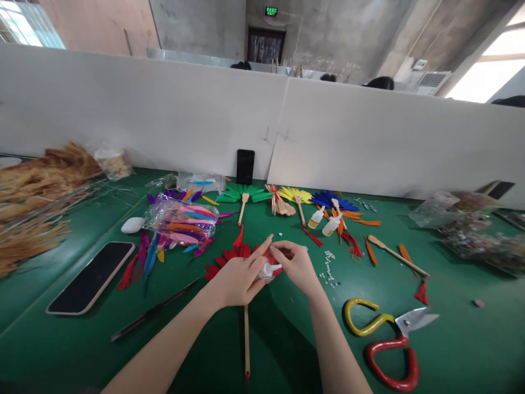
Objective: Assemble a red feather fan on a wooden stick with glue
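Over a red feather fan [219, 265] with a wooden handle [246, 342], my left hand [241, 276] is closed on a small white glue bottle [268, 270], its nozzle pointing right. My right hand [292, 261] is beside the nozzle with thumb and fingers pinched together; whatever is between them is too small to make out. The fan's centre is hidden under my hands. Small white beads [328, 265] lie scattered to the right of my right hand.
Green, yellow and blue feather fans [245, 194] line the back, with two glue bottles [315, 218] nearby. Scissors [385, 328] lie at front right. On the left are a phone [92, 278], tweezers [153, 312] and bagged feathers [184, 221]. A white partition [164, 115] stands behind.
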A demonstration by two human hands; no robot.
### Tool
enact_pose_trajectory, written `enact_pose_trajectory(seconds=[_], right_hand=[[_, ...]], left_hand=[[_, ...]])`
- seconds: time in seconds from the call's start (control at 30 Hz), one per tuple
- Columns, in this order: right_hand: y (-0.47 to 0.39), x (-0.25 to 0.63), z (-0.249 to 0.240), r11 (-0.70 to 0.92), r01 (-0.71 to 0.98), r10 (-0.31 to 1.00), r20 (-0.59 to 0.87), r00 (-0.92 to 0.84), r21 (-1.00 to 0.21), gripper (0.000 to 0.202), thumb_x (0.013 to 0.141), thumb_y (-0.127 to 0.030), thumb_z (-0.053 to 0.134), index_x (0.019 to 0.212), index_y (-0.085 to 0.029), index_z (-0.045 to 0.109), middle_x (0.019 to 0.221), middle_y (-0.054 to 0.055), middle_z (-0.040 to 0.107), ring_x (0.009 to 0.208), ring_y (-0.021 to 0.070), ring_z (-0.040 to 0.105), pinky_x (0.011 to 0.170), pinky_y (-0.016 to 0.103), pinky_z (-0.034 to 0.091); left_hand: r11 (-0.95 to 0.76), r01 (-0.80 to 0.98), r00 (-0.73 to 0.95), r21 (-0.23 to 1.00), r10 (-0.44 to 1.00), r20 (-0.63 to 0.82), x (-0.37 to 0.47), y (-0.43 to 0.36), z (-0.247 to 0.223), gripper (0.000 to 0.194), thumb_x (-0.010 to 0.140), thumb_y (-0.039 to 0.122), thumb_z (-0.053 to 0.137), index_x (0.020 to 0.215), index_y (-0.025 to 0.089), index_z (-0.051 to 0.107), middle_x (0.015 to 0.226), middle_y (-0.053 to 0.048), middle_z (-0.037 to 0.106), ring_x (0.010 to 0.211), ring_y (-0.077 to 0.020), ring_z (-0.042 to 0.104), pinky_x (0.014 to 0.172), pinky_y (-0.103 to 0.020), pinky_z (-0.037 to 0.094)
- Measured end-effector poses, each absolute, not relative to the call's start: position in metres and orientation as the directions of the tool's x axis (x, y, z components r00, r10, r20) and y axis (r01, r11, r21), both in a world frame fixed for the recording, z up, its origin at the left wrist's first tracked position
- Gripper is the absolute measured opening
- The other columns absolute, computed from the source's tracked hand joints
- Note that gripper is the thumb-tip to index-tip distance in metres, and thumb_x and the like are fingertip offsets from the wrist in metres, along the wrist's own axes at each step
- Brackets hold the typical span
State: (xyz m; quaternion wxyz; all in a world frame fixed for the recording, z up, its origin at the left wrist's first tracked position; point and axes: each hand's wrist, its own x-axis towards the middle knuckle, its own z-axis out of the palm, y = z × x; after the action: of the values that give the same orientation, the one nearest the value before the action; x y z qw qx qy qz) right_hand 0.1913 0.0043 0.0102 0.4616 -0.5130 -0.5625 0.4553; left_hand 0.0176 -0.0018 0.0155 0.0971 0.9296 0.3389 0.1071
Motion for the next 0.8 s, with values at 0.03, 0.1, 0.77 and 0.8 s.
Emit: enact_pose_trajectory(seconds=[0.03, 0.1, 0.77, 0.8], right_hand=[[0.004, 0.192, 0.011, 0.064, 0.152, 0.997, 0.057, -0.048, -0.986, 0.022, 0.076, -0.034, 0.058, 0.082, -0.015, 0.066, 0.074, 0.006, 0.069, 0.065, 0.0185, 0.063, 0.059, 0.027, 0.049], [0.003, 0.192, 0.013, 0.073, 0.136, 0.996, 0.067, -0.052, -0.988, 0.022, 0.077, -0.035, 0.058, 0.082, -0.015, 0.066, 0.072, 0.005, 0.068, 0.064, 0.0176, 0.062, 0.058, 0.027, 0.048], [-0.083, 0.24, 0.008, -0.015, 0.325, 0.993, -0.053, -0.108, -0.946, 0.02, 0.07, -0.014, 0.037, 0.06, -0.018, 0.054, 0.056, 0.001, 0.057, 0.055, 0.0141, 0.05, 0.052, 0.024, 0.037], [-0.095, 0.244, 0.003, -0.041, 0.371, 0.991, -0.084, -0.102, -0.928, 0.022, 0.072, -0.015, 0.036, 0.061, -0.018, 0.054, 0.058, 0.001, 0.057, 0.056, 0.0144, 0.051, 0.053, 0.024, 0.037]], left_hand=[[-0.753, 0.603, 0.749, 0.263, 0.648, 0.14, 0.017, -0.002, 0.016, 0.013, 0.089, 0.027, 0.037, 0.095, 0.017, 0.042, 0.147, -0.016, 0.024, 0.061, -0.0151, 0.06, 0.054, -0.028, 0.04], [-0.756, 0.589, 0.749, 0.284, 0.643, 0.158, 0.016, -0.001, 0.017, 0.014, 0.089, 0.026, 0.037, 0.098, 0.017, 0.042, 0.147, -0.016, 0.024, 0.062, -0.0156, 0.06, 0.055, -0.028, 0.04], [-0.294, 0.002, 0.189, 0.956, 0.939, 0.289, -0.026, 0.01, 0.024, 0.024, 0.087, 0.034, 0.048, 0.104, 0.017, 0.046, 0.095, -0.008, 0.066, 0.058, -0.0129, 0.061, 0.058, -0.028, 0.049], [-0.265, 0.019, 0.201, 0.964, 0.946, 0.256, -0.03, 0.005, 0.022, 0.025, 0.086, 0.034, 0.05, 0.104, 0.017, 0.047, 0.093, -0.007, 0.066, 0.059, -0.0129, 0.061, 0.058, -0.028, 0.049]])
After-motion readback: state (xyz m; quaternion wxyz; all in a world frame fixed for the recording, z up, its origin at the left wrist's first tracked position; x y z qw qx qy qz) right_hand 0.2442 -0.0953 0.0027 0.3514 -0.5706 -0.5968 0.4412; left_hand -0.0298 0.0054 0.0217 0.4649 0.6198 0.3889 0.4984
